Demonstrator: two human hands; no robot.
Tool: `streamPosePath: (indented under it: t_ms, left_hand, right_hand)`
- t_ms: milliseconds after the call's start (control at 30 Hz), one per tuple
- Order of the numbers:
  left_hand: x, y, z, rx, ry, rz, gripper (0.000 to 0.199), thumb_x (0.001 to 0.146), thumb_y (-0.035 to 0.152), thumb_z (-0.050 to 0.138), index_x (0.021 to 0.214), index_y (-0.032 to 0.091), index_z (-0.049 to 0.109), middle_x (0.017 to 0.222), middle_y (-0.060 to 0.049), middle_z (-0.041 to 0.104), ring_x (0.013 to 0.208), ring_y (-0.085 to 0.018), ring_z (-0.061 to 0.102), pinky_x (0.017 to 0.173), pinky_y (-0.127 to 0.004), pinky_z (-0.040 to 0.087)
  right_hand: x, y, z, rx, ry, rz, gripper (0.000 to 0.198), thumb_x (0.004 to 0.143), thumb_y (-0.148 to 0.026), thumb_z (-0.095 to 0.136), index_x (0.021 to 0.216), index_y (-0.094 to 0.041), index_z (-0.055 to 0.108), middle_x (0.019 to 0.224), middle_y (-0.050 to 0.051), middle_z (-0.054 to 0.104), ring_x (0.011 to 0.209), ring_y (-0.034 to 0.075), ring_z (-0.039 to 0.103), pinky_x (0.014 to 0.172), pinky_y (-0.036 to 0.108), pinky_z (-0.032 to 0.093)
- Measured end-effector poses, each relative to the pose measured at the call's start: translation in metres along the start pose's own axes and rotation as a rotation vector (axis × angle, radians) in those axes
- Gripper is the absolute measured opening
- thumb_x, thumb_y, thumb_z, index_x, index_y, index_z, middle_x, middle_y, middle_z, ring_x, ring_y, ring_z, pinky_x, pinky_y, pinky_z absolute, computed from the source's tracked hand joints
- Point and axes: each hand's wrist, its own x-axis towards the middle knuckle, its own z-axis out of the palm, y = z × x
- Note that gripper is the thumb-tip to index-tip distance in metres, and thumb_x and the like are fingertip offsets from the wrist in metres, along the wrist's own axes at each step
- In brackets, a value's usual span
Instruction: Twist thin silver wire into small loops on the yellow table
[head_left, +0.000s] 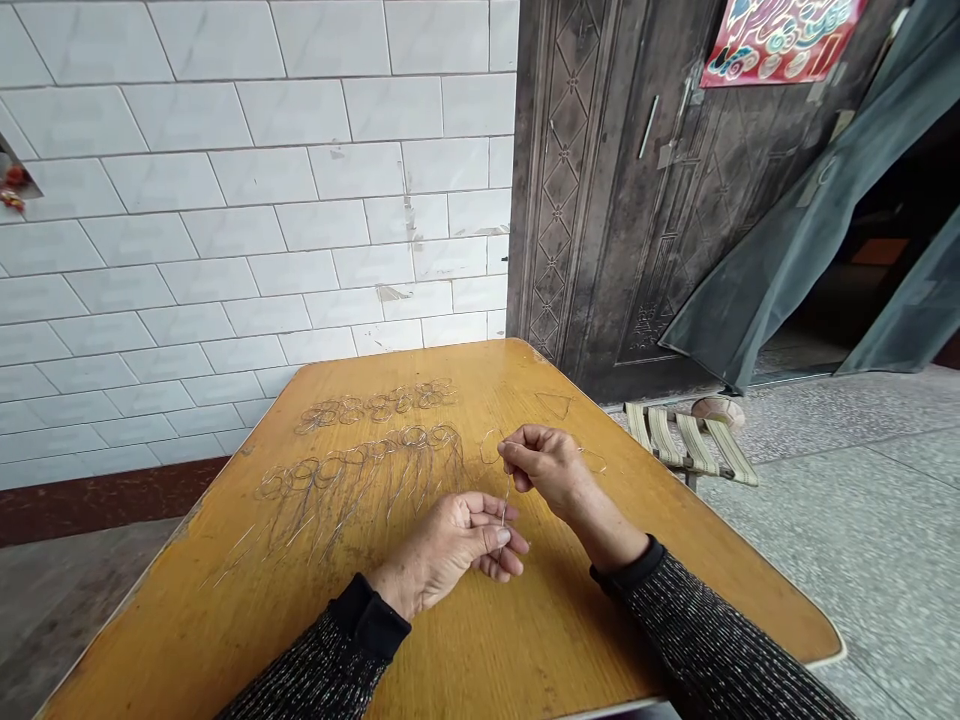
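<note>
Between my two hands runs a thin wire (505,492), its loop standing out to the left of my right fingertips. My left hand (457,540) pinches the lower stretch between thumb and fingers, palm turned up. Above it, my right hand (546,462) is closed on the wire near the loop. To the left on the table lies a row of looped wires with long tails (360,465), spread side by side. Behind that row is a second row of coiled wire rings (379,402).
The wooden table (600,640) stands near a white tiled wall (315,190) and a dark carved door (585,200). A bent wire triangle (553,404) lies at the table's back right. Beyond the right edge is a strapped folding stool (690,440); a grey curtain (795,250) hangs by a doorway.
</note>
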Motion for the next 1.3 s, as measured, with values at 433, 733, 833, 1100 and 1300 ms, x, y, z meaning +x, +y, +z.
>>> streamPosePath:
  t_ms: [433, 733, 833, 1100, 1300]
  left_hand:
    - [-0.004, 0.005, 0.0, -0.019, 0.004, -0.068, 0.03, 0.067, 0.015, 0.067, 0.094, 0.011, 0.054, 0.077, -0.006, 0.065, 0.062, -0.013, 0.063, 0.058, -0.025, 0.043]
    - [-0.005, 0.005, 0.003, 0.005, -0.015, -0.061, 0.036, 0.066, 0.014, 0.068, 0.098, 0.012, 0.052, 0.08, -0.006, 0.065, 0.065, -0.015, 0.064, 0.061, -0.026, 0.044]
    - [-0.004, 0.002, 0.003, 0.034, 0.022, -0.071, 0.035, 0.067, 0.014, 0.066, 0.1, 0.012, 0.052, 0.076, -0.005, 0.064, 0.063, -0.015, 0.063, 0.061, -0.027, 0.044]
    - [-0.005, 0.014, -0.007, 0.328, 0.288, 0.232, 0.042, 0.077, 0.038, 0.059, 0.109, 0.013, 0.053, 0.1, -0.012, 0.061, 0.08, -0.018, 0.061, 0.068, -0.03, 0.047]
    - [0.001, 0.02, -0.015, 0.206, 0.388, 0.338, 0.031, 0.073, 0.04, 0.061, 0.085, 0.012, 0.063, 0.075, -0.004, 0.06, 0.057, -0.01, 0.052, 0.051, -0.022, 0.042]
  right_hand:
    - [0.004, 0.005, -0.002, -0.038, -0.001, -0.022, 0.017, 0.063, -0.025, 0.058, 0.05, -0.017, 0.049, 0.042, -0.005, 0.051, 0.031, 0.004, 0.041, 0.033, 0.017, 0.031]
    - [0.006, 0.01, -0.003, -0.083, 0.005, -0.035, 0.015, 0.064, -0.024, 0.056, 0.052, -0.016, 0.049, 0.043, -0.005, 0.051, 0.031, 0.005, 0.042, 0.033, 0.017, 0.03]
    - [0.006, 0.011, -0.003, -0.093, 0.002, -0.034, 0.015, 0.064, -0.024, 0.055, 0.053, -0.017, 0.049, 0.042, -0.005, 0.051, 0.03, 0.005, 0.042, 0.033, 0.017, 0.03]
    - [0.001, 0.008, 0.0, -0.307, -0.06, -0.057, 0.013, 0.067, -0.02, 0.051, 0.054, -0.017, 0.049, 0.038, -0.006, 0.048, 0.031, 0.006, 0.044, 0.036, 0.017, 0.031]
    - [-0.005, 0.005, 0.004, -0.249, -0.254, 0.001, 0.019, 0.07, -0.029, 0.055, 0.057, -0.016, 0.051, 0.045, -0.005, 0.051, 0.032, 0.005, 0.045, 0.035, 0.016, 0.029]
